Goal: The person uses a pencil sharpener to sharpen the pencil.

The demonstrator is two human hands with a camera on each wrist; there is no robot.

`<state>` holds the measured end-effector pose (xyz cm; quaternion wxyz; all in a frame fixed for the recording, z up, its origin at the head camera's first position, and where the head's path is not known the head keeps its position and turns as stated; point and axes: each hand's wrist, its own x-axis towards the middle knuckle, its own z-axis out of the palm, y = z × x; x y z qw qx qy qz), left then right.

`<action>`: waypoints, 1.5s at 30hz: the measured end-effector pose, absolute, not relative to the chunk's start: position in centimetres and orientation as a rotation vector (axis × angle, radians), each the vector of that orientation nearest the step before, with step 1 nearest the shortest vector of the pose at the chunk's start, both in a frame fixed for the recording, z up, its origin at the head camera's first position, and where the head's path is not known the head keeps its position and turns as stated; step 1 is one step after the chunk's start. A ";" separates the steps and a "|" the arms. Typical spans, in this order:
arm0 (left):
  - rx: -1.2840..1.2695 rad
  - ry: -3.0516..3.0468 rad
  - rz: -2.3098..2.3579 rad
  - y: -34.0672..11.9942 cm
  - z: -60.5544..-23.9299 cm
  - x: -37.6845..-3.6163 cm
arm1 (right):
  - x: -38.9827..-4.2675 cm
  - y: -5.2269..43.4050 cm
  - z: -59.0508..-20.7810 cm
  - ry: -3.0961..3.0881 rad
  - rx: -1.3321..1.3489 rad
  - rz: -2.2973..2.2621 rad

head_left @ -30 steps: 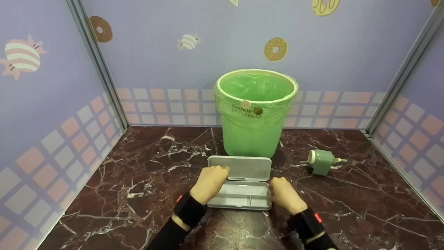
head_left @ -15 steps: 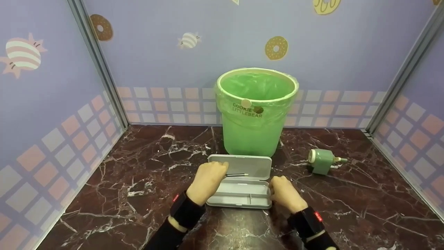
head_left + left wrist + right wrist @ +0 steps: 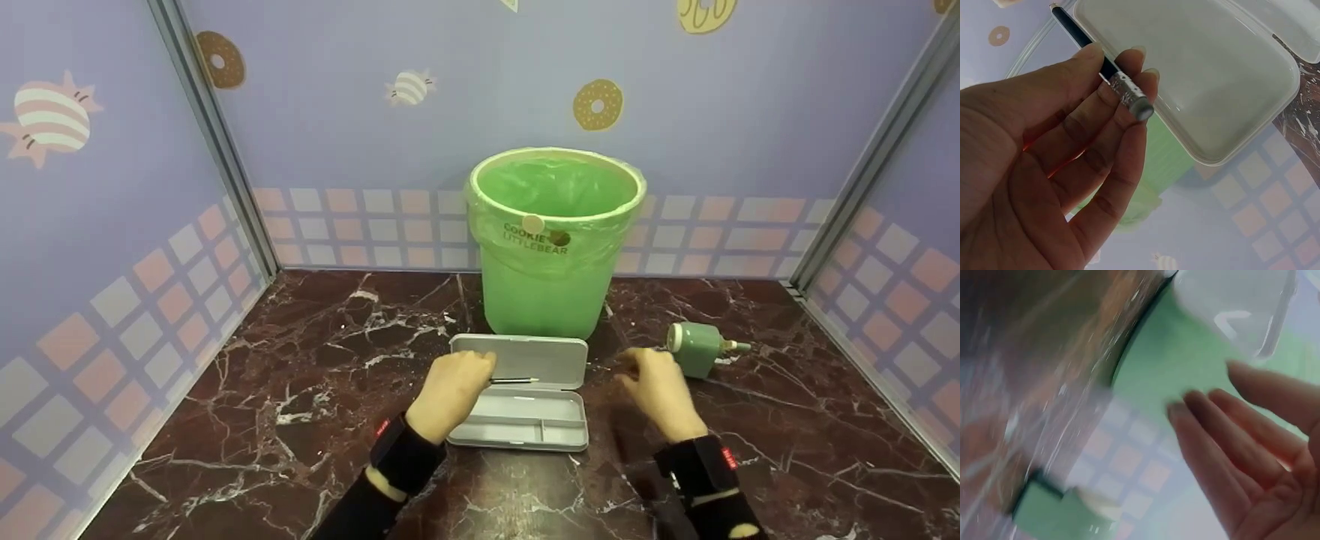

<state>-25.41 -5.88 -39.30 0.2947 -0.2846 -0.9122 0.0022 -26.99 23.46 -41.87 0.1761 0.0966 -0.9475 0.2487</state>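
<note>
pen pinched in left hand over open case; right hand apart.

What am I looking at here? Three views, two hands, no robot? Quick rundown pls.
No robot: a person works bare-handed, wearing three cameras. The wide picture comes from the head, looking down at a dark red marble tabletop. The other two come from the wrists, each close on its own hand.

On the surface: an open grey plastic pencil case, a green plastic bin lined with a green bag behind it, and a small green cylindrical sharpener-like gadget lying on its side to the right.

The left hand pinches a thin dark pen with a silver end over the case. The right hand holds nothing, fingers relaxed, near the gadget.
</note>
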 end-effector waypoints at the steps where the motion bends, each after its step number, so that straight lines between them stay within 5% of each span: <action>1: -0.758 -2.429 0.007 -5.9 -39.3 -25.4 | -27.3 24.0 -41.8 -2.649 0.266 0.664; 19: -0.753 -2.459 0.012 -5.9 -39.6 -25.5 | -33.8 34.3 -41.1 -2.800 0.353 0.379; 45: -0.757 -2.469 -0.009 -6.1 -39.6 -25.6 | -32.9 32.8 -39.4 -3.036 0.381 0.359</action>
